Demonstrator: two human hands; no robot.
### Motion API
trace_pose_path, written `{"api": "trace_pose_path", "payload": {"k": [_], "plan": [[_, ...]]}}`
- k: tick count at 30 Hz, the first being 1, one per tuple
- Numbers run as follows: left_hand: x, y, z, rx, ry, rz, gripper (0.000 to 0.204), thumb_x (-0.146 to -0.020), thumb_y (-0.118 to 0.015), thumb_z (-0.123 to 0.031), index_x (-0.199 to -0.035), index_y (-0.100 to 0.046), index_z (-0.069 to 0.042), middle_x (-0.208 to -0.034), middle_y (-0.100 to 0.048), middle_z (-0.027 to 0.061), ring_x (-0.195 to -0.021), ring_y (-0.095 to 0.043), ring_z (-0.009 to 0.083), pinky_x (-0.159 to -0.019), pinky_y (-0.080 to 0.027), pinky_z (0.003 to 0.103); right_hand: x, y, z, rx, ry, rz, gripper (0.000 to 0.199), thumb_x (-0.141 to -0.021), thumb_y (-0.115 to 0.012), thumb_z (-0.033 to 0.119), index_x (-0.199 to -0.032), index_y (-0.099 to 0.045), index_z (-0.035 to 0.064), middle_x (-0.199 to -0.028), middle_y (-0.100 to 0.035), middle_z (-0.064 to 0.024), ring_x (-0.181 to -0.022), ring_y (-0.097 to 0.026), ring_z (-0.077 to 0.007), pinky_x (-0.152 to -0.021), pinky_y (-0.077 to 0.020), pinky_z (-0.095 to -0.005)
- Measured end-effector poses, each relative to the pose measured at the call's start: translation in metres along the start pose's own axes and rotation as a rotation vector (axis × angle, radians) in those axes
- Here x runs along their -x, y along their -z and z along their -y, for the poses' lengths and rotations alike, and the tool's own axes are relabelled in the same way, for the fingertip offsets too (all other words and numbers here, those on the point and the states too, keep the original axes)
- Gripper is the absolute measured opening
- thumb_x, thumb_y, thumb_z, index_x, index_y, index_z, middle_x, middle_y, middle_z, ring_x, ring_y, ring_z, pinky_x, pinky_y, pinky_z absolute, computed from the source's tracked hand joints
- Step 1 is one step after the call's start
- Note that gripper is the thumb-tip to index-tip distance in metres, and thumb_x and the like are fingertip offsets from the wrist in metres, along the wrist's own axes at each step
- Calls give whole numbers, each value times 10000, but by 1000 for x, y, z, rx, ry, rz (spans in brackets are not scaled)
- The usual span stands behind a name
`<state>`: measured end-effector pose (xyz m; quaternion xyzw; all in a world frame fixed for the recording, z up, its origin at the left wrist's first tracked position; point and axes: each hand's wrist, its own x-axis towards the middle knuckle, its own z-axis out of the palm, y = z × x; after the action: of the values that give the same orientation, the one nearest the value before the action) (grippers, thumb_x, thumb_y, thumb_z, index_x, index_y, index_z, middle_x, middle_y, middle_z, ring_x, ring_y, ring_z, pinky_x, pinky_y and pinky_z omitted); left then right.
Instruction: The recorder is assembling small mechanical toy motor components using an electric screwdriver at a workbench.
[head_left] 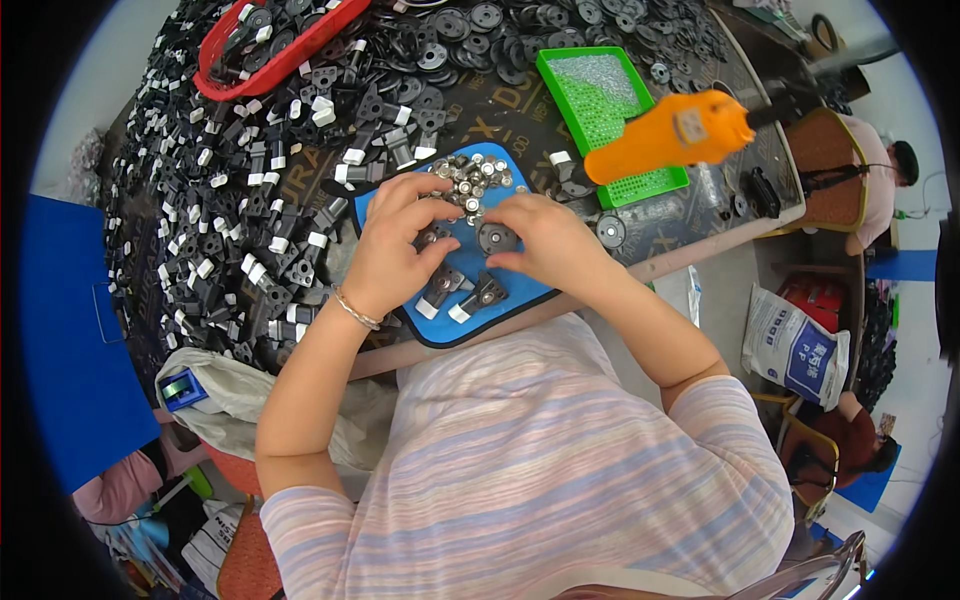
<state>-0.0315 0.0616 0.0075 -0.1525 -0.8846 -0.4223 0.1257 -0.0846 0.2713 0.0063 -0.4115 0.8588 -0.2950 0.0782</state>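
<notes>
My left hand (395, 240) curls over a blue mat (420, 323), thumb and fingers around a black plastic part (431, 236) that they partly cover. Its fingertips reach the edge of a pile of small silvery metal pieces (478, 178). In my right hand (550, 240), a dark round disc (495, 238) with a hub in its middle is pinched between thumb and fingers. Just below the hands, two black brackets with white ends lie on the mat, a left bracket (438, 293) and a right bracket (482, 295).
An orange power tool (670, 135) hangs over a green tray (563, 95) of tiny shiny pieces at the right. Black-and-white brackets (270, 285) heap up on the left, near a red basket (262, 82). Black discs (485, 18) cover the far side. Other people sit beyond the table.
</notes>
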Motion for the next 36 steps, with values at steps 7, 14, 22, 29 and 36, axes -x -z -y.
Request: {"api": "trace_pose_path", "payload": {"k": [7, 14, 22, 29, 36], "plan": [[-5, -5, -1, -83, -30, 148, 324, -586, -757, -97, -888, -639, -104, -1088, -565, 43, -1093, -477, 258, -926, -320, 405, 2, 6, -2, 35, -12, -30, 443, -615, -784, 225, -991, -609, 69, -979, -589, -92, -901, -579, -289, -776, -467, -370], [-15, -21, -7, -161, -40, 250, 396, -585, -787, -215, -947, -657, -120, -1079, -577, 35, -1096, -475, 231, -975, -243, 445, 63, 79, 16, 159, 530, -697, 407, -619, -822, 218, -912, -572, 87, -929, -557, -46, -808, -562, -242, -660, -465, -325], [-30, -32, -14, -266, 0, 401, 376, -594, -776, -209, -946, -679, -120, -901, -642, 34, -1018, -506, 215, -963, -247, 456, 35, 86, -19, -909, -5, -563, 686, -631, -784, 124, -1195, -405, 22, -1211, -466, -146, -965, -571, -235, -813, -473, -343], [-38, -42, -26, -225, 39, 434, 359, -592, -780, -171, -923, -674, -83, -822, -630, 75, -909, -550, 260, -862, -356, 373, 24, 109, -22, -945, 99, -740, 428, -638, -619, -66, -1041, -498, 17, -936, -517, -77, -758, -560, -170, -667, -473, -298], [-51, -65, -36, -206, -28, 495, 385, -611, -763, -161, -963, -653, -48, -923, -646, 100, -947, -559, 266, -882, -391, 369, 26, 102, -68, -775, -2, -924, 329, -711, -632, -4, -1011, -498, 7, -886, -551, -97, -666, -580, -175, -623, -490, -290]]}}
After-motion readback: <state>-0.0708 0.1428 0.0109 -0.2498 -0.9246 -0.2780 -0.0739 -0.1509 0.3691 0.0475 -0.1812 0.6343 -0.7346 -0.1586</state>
